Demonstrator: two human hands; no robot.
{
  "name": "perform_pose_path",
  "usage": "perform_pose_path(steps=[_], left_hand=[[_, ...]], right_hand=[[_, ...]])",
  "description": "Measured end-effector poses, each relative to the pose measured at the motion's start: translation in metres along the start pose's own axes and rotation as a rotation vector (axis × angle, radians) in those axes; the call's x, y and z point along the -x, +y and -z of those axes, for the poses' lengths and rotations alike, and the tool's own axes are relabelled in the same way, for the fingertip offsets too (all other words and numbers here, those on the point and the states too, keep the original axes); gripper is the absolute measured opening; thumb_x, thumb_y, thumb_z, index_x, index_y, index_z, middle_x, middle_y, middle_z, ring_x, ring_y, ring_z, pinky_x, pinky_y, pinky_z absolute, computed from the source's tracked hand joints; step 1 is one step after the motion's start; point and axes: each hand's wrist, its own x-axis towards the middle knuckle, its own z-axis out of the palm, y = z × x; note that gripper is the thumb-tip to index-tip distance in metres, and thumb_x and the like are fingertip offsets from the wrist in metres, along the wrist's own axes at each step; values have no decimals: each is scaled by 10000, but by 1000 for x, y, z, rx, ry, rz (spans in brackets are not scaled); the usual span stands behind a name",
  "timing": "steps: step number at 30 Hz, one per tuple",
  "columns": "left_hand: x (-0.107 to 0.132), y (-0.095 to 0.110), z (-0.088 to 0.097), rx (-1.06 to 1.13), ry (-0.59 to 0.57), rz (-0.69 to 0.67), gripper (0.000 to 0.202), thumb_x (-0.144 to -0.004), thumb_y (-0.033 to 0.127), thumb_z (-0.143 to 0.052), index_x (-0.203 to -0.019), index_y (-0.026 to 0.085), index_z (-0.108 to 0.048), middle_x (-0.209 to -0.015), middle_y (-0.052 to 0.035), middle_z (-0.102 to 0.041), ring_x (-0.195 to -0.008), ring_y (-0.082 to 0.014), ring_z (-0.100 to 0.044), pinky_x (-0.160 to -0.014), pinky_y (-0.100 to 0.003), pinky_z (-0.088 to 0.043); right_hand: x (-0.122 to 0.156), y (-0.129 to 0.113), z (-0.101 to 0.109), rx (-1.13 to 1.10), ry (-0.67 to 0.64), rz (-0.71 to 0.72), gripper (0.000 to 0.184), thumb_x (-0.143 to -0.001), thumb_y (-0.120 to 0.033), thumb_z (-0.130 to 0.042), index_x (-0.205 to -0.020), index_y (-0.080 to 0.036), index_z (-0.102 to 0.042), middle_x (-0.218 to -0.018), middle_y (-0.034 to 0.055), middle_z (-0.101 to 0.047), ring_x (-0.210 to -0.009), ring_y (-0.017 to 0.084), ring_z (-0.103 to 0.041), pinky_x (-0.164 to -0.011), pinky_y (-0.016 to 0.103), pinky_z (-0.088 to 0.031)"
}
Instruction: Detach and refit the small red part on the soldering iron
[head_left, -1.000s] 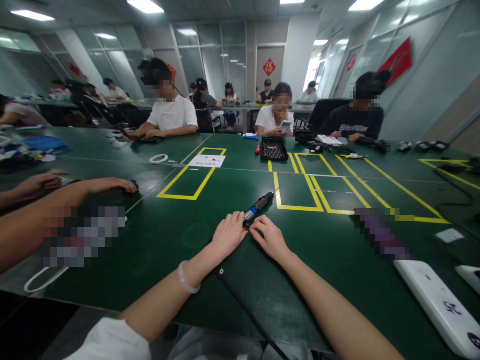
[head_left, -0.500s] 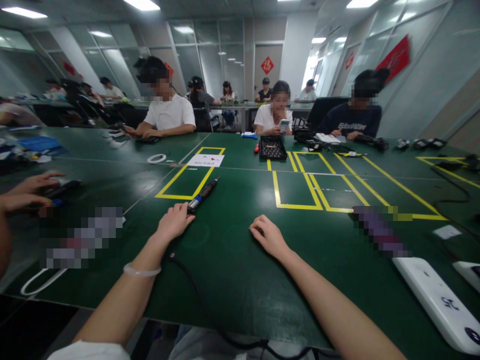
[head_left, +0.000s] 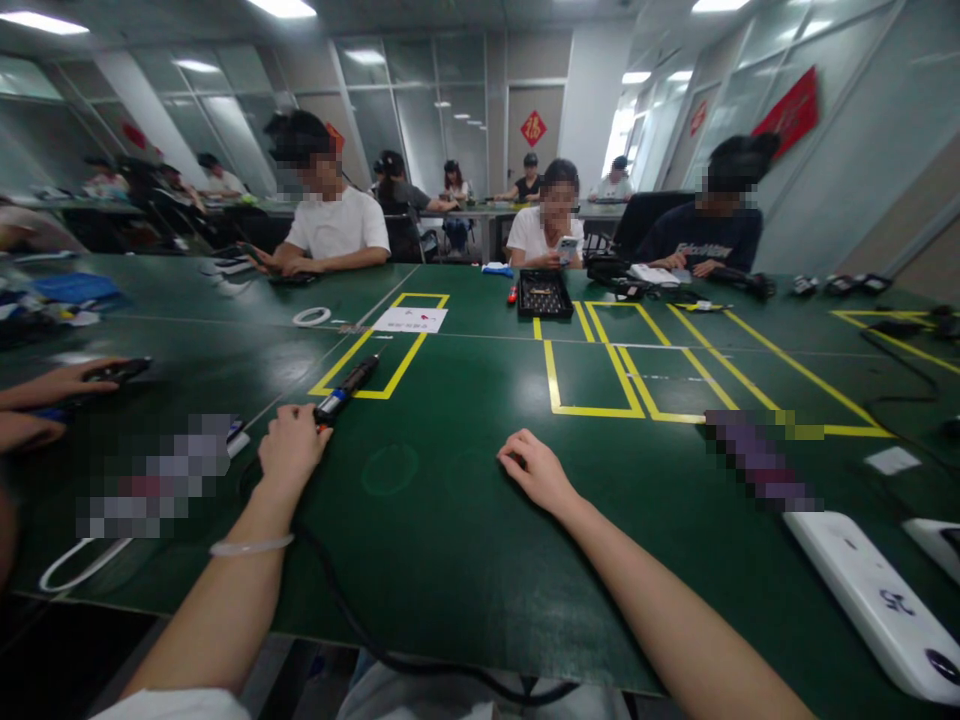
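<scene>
My left hand point(head_left: 294, 445) is closed round the rear of a black electric screwdriver point(head_left: 349, 388) with a blue band. Its thin bit points away from me, over the near end of a yellow tape rectangle point(head_left: 411, 365). A black cord point(head_left: 337, 590) curves from beneath my left wrist toward the table's near edge. On the green table point(head_left: 450, 560) rests my right hand point(head_left: 534, 468), its fingers curled in and apart from any object; I see nothing in them.
A black tray point(head_left: 545, 295) with small parts stands at the far side, beside a red item point(head_left: 512, 295). White paper point(head_left: 410, 319) lies on the left tape outline. To the right is a white device point(head_left: 870, 600). A neighbour's hands point(head_left: 67, 385) work at far left; people sit opposite.
My left hand has shifted left with the screwdriver, and its cord has swung left too. My right hand stays where it was. The neighbour's hands at far left have moved slightly.
</scene>
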Motion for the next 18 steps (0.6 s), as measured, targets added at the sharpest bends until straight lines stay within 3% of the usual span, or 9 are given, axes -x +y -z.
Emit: perform_pose_path(steps=[4, 8, 14, 18], left_hand=[[7, 11, 10, 34, -40, 42, 417, -880, 393, -427, -1201, 135, -491, -1164, -204, -548, -987, -350, -595, -722, -430, -514], [2, 8, 15, 95, -102, 89, 371, -901, 409, -377, -1105, 146, -540, -1121, -192, -590, -992, -358, -610, -747, -449, -506], [-4, 1, 13, 157, -164, 218, 448, -900, 495, -336, -1123, 174, -554, -1051, -209, -638, -974, -392, -620, -719, -461, -496], [-6, -3, 8, 202, -135, 206, 483, -895, 493, -330, -1137, 136, -547, -1040, -260, -624, -973, -429, -612, -724, -508, -480]], right_hand=[[0, 1, 0, -6, -1, 6, 110, -909, -189, -528, -862, -202, -627, -935, 21, -557, -781, 127, -557, -704, 237, -408], [0, 3, 0, -8, 1, 6, 108, -908, -192, -530, -860, -205, -627, -936, 20, -559, -789, 128, -561, -714, 240, -411], [1, 3, -2, 1, -10, 7, 106, -907, -197, -531, -862, -208, -626, -942, 20, -567, -803, 131, -570, -726, 242, -418], [0, 2, -2, 3, -15, 8, 109, -909, -198, -529, -864, -207, -627, -941, 21, -571, -808, 133, -575, -741, 247, -422]])
